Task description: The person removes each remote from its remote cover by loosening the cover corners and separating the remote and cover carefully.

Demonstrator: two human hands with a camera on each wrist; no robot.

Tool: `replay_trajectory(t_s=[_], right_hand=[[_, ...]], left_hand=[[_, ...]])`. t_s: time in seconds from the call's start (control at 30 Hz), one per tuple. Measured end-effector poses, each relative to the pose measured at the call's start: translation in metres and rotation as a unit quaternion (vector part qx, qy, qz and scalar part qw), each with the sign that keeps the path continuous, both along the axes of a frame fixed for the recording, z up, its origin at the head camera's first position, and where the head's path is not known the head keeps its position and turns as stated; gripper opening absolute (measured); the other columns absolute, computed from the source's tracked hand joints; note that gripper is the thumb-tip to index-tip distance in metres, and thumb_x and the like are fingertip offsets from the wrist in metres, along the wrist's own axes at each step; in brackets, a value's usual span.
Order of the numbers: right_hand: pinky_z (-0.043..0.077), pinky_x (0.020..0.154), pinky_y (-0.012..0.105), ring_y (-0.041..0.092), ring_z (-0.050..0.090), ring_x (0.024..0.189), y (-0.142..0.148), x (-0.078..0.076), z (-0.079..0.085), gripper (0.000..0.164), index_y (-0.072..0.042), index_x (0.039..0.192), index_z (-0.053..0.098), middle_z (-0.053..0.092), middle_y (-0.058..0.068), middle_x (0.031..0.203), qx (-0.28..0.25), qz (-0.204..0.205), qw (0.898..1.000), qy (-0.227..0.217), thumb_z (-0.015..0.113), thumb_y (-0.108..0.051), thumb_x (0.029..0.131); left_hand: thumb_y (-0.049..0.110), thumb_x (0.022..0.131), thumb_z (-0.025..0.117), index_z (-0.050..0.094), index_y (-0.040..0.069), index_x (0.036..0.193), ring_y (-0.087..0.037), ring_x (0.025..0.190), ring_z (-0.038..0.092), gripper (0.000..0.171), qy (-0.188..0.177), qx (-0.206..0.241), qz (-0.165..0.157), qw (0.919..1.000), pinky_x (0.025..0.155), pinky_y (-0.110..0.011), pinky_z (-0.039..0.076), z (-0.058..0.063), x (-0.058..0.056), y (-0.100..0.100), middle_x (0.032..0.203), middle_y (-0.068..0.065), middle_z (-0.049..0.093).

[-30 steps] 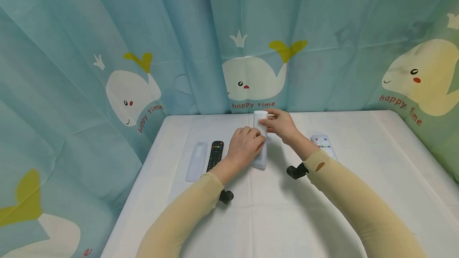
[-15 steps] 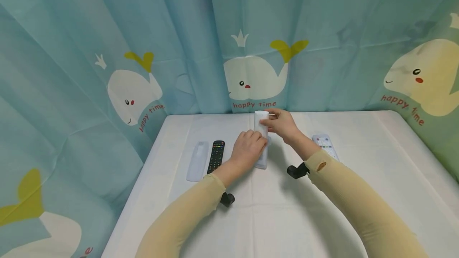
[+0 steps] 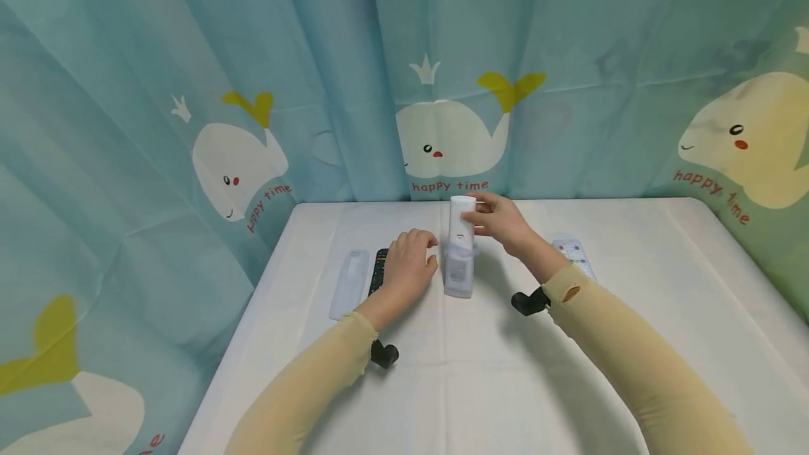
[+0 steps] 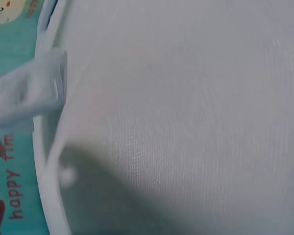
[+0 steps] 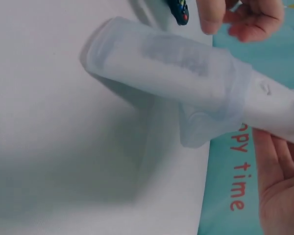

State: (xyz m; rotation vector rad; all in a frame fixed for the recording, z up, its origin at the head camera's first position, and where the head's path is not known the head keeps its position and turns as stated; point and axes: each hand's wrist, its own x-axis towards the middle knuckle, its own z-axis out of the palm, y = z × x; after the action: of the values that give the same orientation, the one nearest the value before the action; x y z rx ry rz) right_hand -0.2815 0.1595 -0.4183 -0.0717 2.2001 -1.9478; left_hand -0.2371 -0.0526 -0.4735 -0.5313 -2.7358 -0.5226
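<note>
My right hand (image 3: 502, 223) grips the upper end of a white remote control (image 3: 462, 220), its back toward me in the head view. A translucent silicone cover (image 3: 458, 272) encloses the remote's lower part, and a loose flap of it hangs behind in the right wrist view. The cover's bottom end is at the table, and the remote leans up from it. Just left of the cover, my left hand (image 3: 409, 265) is off it with fingers loosely bent and nothing in them. In the left wrist view, the cover (image 4: 29, 90) shows blurred near the fingertips.
Partly behind my left hand lies a black remote (image 3: 377, 276), with another flat translucent cover (image 3: 350, 285) to its left. On the right, a white remote (image 3: 574, 255) with coloured buttons is partly hidden by my right arm. A whale-print curtain (image 3: 354, 90) hangs behind the table (image 3: 480, 399).
My left hand has let go of the cover and moved left, now overlapping the black remote. More of the white remote's back shows. The right hand keeps its grip in about the same place.
</note>
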Motion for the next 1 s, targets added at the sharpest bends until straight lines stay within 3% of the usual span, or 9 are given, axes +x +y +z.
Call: replay_trajectory(t_s=[0.17, 0.3, 0.57, 0.77, 1.0], right_hand=[[0.055, 0.096, 0.045, 0.027, 0.062, 0.117, 0.0072, -0.0007, -0.0009, 0.056, -0.007, 0.152, 0.046, 0.058, 0.02, 0.139, -0.017, 0.022, 1.0, -0.003, 0.067, -0.008, 0.1], [0.054, 0.097, 0.045, 0.025, 0.063, 0.115, 0.0099, -0.0015, -0.0026, 0.056, -0.006, 0.152, 0.046, 0.057, 0.02, 0.141, -0.028, 0.038, 0.999, -0.004, 0.067, -0.009, 0.101], [0.054, 0.096, 0.041, 0.021, 0.062, 0.112, 0.0078, 0.0012, -0.0056, 0.058, -0.009, 0.153, 0.045, 0.057, 0.018, 0.138, -0.05, 0.032, 0.998, -0.008, 0.067, -0.008, 0.1], [0.057, 0.088, 0.037, 0.022, 0.063, 0.109, 0.0054, 0.0022, -0.0066, 0.062, -0.01, 0.153, 0.045, 0.06, 0.017, 0.132, -0.022, 0.033, 0.999, 0.01, 0.071, -0.007, 0.097], [0.058, 0.084, 0.036, 0.024, 0.062, 0.109, 0.008, 0.0026, -0.0015, 0.061, -0.008, 0.153, 0.045, 0.059, 0.019, 0.132, -0.012, 0.011, 1.0, 0.009, 0.069, -0.005, 0.097]], left_hand=[[0.027, 0.093, 0.076, 0.067, 0.02, 0.107, -0.017, 0.094, 0.055, 0.018, -0.005, -0.034, -0.013, 0.9993, 0.082, -0.034, 0.046, -0.0001, -0.0021, -0.0002, 0.101, 0.006, 0.063], [0.028, 0.095, 0.075, 0.07, 0.021, 0.106, -0.017, 0.095, 0.058, 0.014, 0.01, -0.049, -0.024, 0.9985, 0.082, -0.035, 0.047, 0.0, -0.0021, 0.0031, 0.102, 0.006, 0.066], [0.021, 0.096, 0.07, 0.073, 0.02, 0.098, -0.016, 0.087, 0.059, 0.004, 0.041, -0.012, -0.022, 0.9988, 0.077, -0.035, 0.048, -0.0017, -0.0011, 0.0035, 0.097, 0.006, 0.067], [0.02, 0.098, 0.068, 0.073, 0.019, 0.101, -0.016, 0.087, 0.059, 0.006, 0.026, -0.01, -0.019, 0.9994, 0.073, -0.033, 0.049, -0.0008, -0.0002, 0.0044, 0.1, 0.005, 0.067], [0.022, 0.102, 0.065, 0.073, 0.02, 0.108, -0.017, 0.093, 0.059, 0.01, -0.006, -0.034, -0.049, 0.9982, 0.078, -0.034, 0.051, 0.0027, 0.0014, 0.0063, 0.106, 0.004, 0.065]])
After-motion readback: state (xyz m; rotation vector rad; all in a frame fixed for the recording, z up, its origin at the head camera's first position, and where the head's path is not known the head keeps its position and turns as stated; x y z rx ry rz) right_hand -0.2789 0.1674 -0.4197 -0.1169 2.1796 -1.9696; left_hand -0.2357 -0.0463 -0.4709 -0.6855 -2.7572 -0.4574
